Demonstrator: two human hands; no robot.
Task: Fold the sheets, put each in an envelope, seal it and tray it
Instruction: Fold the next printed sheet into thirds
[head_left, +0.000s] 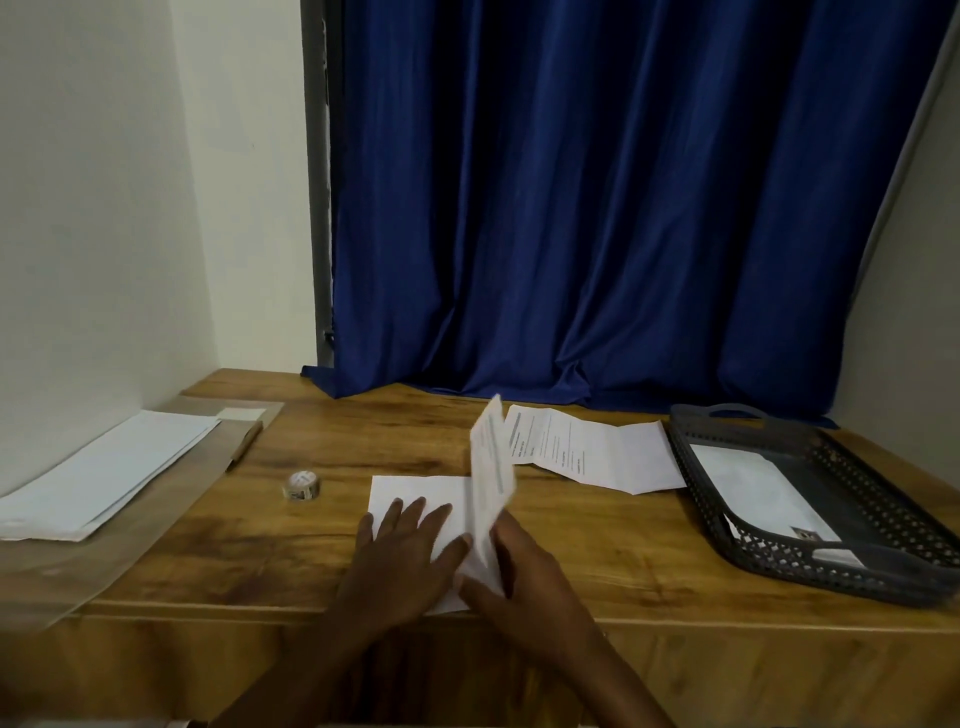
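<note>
Our left hand (410, 545) presses flat on the light, floppy sheet (415, 493) while our right hand (519, 577) pinches its raised edge toward twelve o'clock on the desk (363, 441).

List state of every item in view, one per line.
left hand: open, flat on sheet
right hand: grips sheet's lifted half
sheet: half folded
second sheet: creased, lying unfolded
tray: holds sealed envelope
tape roll: untouched
envelope stack: flat

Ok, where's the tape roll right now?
In the head view the tape roll stands on the wooden table, left of centre, between the envelope stack and the sheet under the left hand.
</note>
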